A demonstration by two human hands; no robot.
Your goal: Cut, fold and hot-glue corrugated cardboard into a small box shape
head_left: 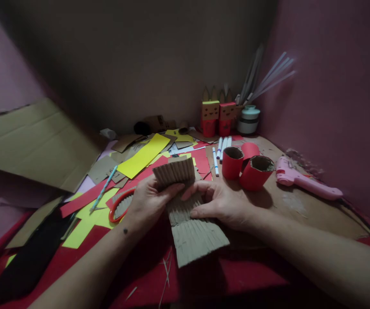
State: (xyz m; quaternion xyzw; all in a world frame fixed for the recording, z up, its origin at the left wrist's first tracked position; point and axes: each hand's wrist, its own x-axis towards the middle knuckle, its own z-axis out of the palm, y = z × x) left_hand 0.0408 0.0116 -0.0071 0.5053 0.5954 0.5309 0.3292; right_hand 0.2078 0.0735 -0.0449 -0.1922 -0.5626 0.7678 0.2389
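Observation:
Between my two hands is a strip of corrugated cardboard [199, 240], bent across its width, its ridged side showing. My left hand [154, 195] pinches its upper part, thumb on the front. My right hand [219, 204] grips the strip's right edge near the middle, thumb and fingers closed on it. The lower end of the strip hangs over the red cloth toward me. Beside my left wrist lies a red-orange ring handle [114, 210], probably of scissors, partly hidden by the hand. Two red-covered cardboard tubes [232, 163] stand just beyond my right hand, with another red piece behind.
A pink glue gun [307, 180] lies at the right, its cord trailing off. Yellow paper [144, 155], red scraps and a pencil [104, 189] cover the left. Several markers [215, 162], box figures [210, 116] and a lidded jar [248, 120] are farther back. A large cardboard sheet [37, 141] leans left.

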